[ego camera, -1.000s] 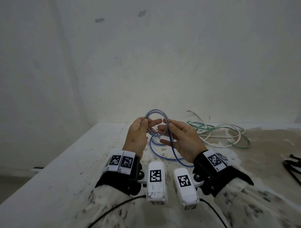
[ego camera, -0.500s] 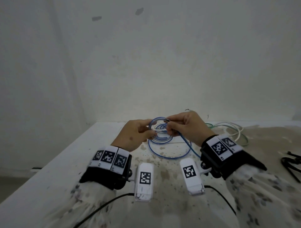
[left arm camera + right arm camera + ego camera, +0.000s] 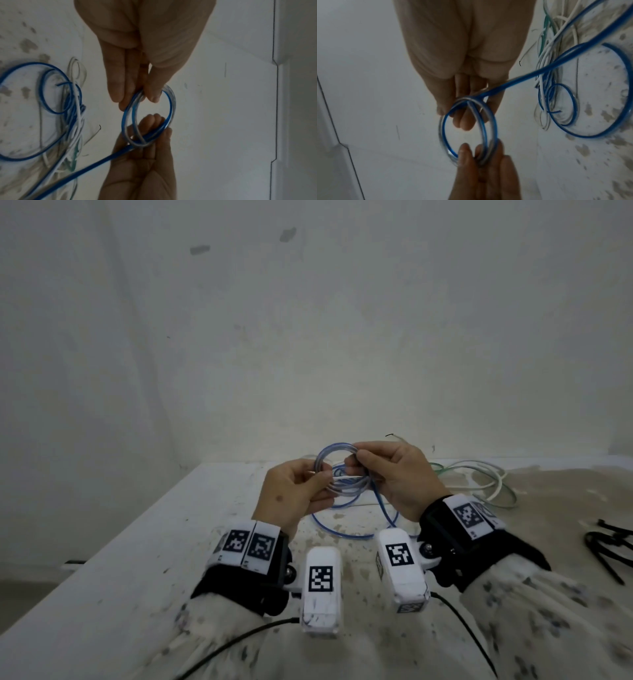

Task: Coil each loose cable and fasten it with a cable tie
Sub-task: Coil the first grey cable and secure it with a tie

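Note:
A blue cable in a clear sheath is wound into a small coil (image 3: 334, 455) held upright above the white table (image 3: 144, 559). My left hand (image 3: 322, 479) pinches the coil's left side between thumb and fingers. My right hand (image 3: 354, 462) grips its right side, knuckles up. The left wrist view shows the coil (image 3: 171, 105) between both hands, with the cable's tail (image 3: 85, 167) running off from my right hand. In the right wrist view the tail (image 3: 522, 79) leaves the coil (image 3: 442, 129) toward loose blue loops (image 3: 346, 534) on the table.
A tangle of white and green cables (image 3: 479, 481) lies behind my right hand near the wall. Black cable ties (image 3: 609, 546) lie at the table's right edge. The table's left edge (image 3: 102, 546) drops off beside my left arm.
My right hand has turned over from palm-up and closed on the coil's right side. The left hand still holds the coil. Less loose blue cable lies on the table.

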